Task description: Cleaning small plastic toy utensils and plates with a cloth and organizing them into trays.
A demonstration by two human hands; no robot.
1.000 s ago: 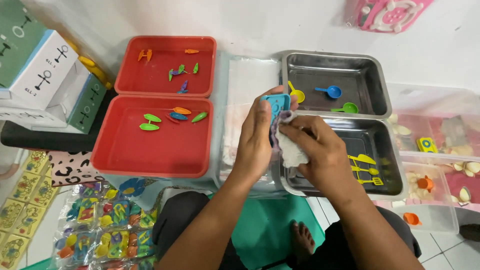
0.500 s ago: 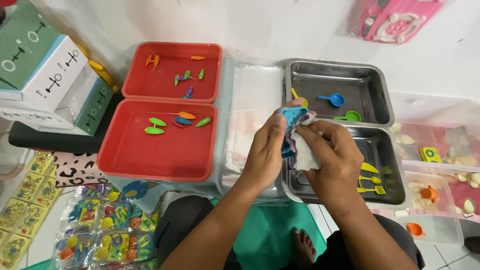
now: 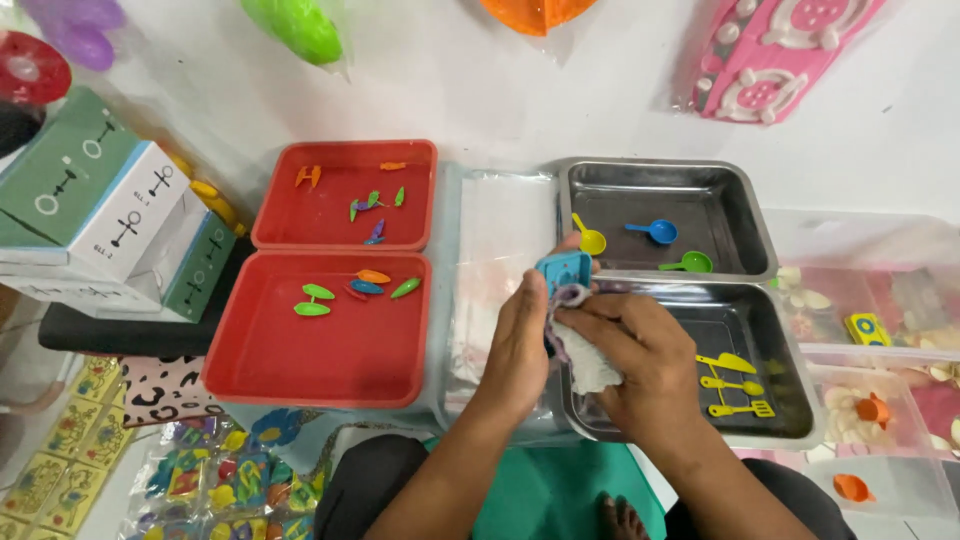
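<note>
Seated on the floor, a person works a white cloth [image 3: 588,362] against a small blue toy [image 3: 564,270], the left hand [image 3: 520,335] closed around the toy from below and the right hand [image 3: 640,355] bunched on the cloth, pressing it to the toy's side. Compared with a second ago, the pair of hands sits a little lower and nearer the body, and the toy now stands clear above the fingers with the cloth drawn down beside it, which suggests the wiping has moved on to another face of the piece. The toy is held in the air over the join between the clear tray [image 3: 500,250] and the near steel tray [image 3: 770,400]. That steel tray holds yellow toy utensils [image 3: 735,385], a knife, spoon and spatula, lying together at its right. To the left, the near red tray [image 3: 330,355] carries a few green, orange and blue leaf-shaped bits [image 3: 350,290] along its far edge. Farther off, the far steel tray [image 3: 700,200] holds three toy scoops [image 3: 650,232], yellow, blue and green, and the far red tray [image 3: 345,195] has scattered small coloured pieces. Clear bins [image 3: 880,330] of mixed toys sit at right, boxes [image 3: 100,210] at left.
</note>
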